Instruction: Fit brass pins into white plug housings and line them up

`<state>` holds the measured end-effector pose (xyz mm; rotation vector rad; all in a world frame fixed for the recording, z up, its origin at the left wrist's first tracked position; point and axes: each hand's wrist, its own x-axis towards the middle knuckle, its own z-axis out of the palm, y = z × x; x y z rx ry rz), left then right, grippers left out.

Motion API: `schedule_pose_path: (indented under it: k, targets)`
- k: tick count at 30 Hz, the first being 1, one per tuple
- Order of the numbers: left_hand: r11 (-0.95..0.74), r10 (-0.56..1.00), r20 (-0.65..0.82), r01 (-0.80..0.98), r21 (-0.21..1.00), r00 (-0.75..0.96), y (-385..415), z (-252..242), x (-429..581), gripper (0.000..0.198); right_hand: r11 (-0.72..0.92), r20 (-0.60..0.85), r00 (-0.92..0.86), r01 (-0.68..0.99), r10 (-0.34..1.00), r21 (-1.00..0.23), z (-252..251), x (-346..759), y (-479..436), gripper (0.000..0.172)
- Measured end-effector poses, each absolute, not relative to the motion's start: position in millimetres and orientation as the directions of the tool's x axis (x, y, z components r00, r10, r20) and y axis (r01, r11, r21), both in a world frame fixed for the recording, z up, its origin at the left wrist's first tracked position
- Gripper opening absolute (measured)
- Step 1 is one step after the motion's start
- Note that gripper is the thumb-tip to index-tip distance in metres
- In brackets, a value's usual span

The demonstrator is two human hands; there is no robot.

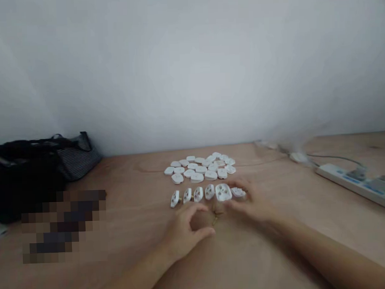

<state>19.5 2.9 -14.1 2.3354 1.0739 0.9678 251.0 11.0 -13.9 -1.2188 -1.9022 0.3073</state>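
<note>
My right hand (253, 203) curls around a white plastic plug body (223, 192) that looks lifted slightly above the wooden table (134, 193). Another white plug body (237, 192) lies against its fingers. My left hand (185, 229) rests nearby with curved, parted fingers, holding nothing I can see. Between my hands shows a small brass part (215, 219), partly hidden. Several white plug bodies with brass pins (187, 195) form a row to the left of my right hand. Behind them lies a tight cluster of several white plug pieces (196, 167).
A black bag (29, 175) and a striped pouch (77, 159) stand at the left against the white wall (190, 68). A pixelated patch (64, 227) hides part of the table's left side. A white power strip (354, 183) with cables lies at the right.
</note>
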Motion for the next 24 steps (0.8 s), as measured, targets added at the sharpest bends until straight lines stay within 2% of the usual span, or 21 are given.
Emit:
schedule_pose_path:
  k: [3, 7, 11, 17, 21, 24]
  targets:
    - [-0.709, 0.689, 0.396, 0.452, 0.541, 0.606, 2, -13, 20, 0.035, 0.41, 0.499, -0.156, 0.792, 0.853, -0.452, -13, 264, 32, 0.044]
    - [-0.764, 0.613, 0.372, 0.405, 0.501, 0.697, 1, -12, 20, 0.037, 0.419, 0.462, -0.22, 0.821, 0.859, -0.388, -16, 260, 46, 0.042]
    - [-0.762, 0.615, 0.318, 0.441, 0.473, 0.722, 2, -10, 21, 0.042, 0.449, 0.417, -0.295, 0.827, 0.86, -0.339, -20, 249, 46, 0.04]
    - [-0.749, 0.618, 0.221, 0.479, 0.457, 0.754, 3, -11, 20, 0.048, 0.406, 0.359, -0.293, 0.864, 0.886, -0.297, -18, 266, 43, 0.065]
    - [-0.734, 0.642, 0.274, 0.471, 0.49, 0.716, 2, -13, 20, 0.036, 0.389, 0.295, -0.312, 0.885, 0.903, -0.256, -18, 291, 41, 0.06]
    - [-0.714, 0.678, 0.338, 0.476, 0.514, 0.653, 3, -14, 20, 0.025, 0.404, 0.249, -0.346, 0.882, 0.905, -0.242, -19, 302, 38, 0.045]
